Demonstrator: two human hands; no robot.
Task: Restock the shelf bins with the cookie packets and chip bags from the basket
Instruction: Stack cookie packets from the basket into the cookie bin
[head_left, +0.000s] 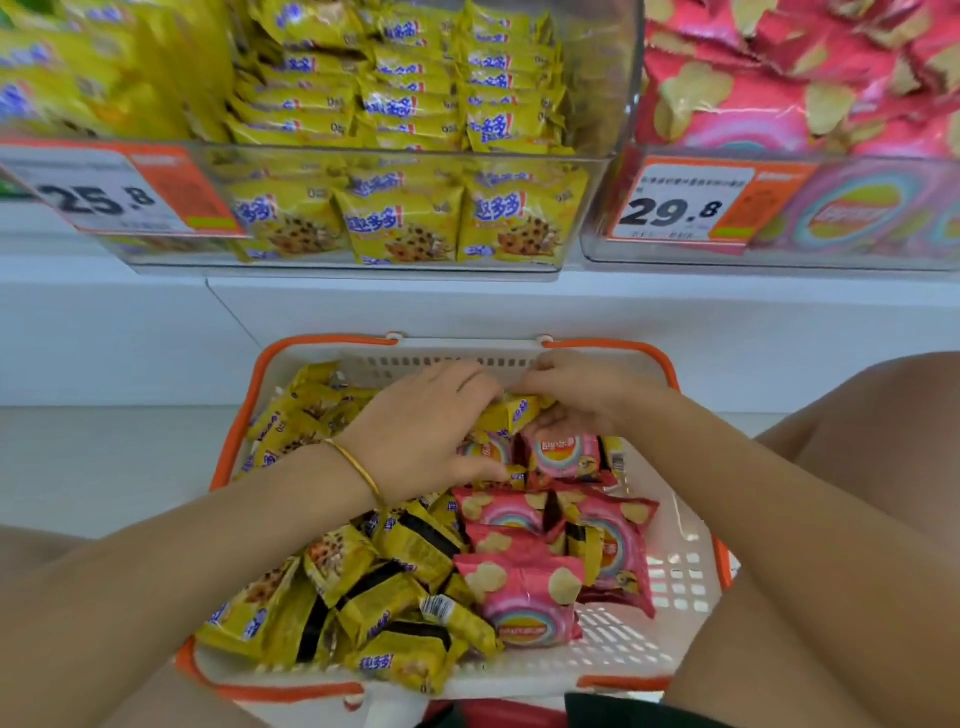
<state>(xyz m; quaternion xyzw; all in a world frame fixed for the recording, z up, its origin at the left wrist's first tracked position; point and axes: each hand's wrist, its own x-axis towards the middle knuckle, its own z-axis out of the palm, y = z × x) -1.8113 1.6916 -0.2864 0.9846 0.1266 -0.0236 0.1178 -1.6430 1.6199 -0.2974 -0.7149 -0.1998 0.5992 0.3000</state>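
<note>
At the far end of the basket (688, 587), my left hand (415, 431) and right hand (576, 400) both gripped cookie packets (514, 410). The bins (322, 153) above looked nearly full, I judged, yet many packets and chip bags (524, 597) lay unshelved.

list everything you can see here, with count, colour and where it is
basket: one, white with orange rim, below the shelf
cookie packets: many, yellow, mostly basket's left side
chip bags: several, pink, basket's right-centre
cookie bin: one, clear, shelf left, yellow packets inside
chip bin: one, clear, shelf right, pink bags inside
price tags: two, white-orange, bin fronts
bracelet: one, gold, left wrist
held cookie packet: one, yellow, basket's far end
left hand: grips held packet
right hand: grips it too
</note>
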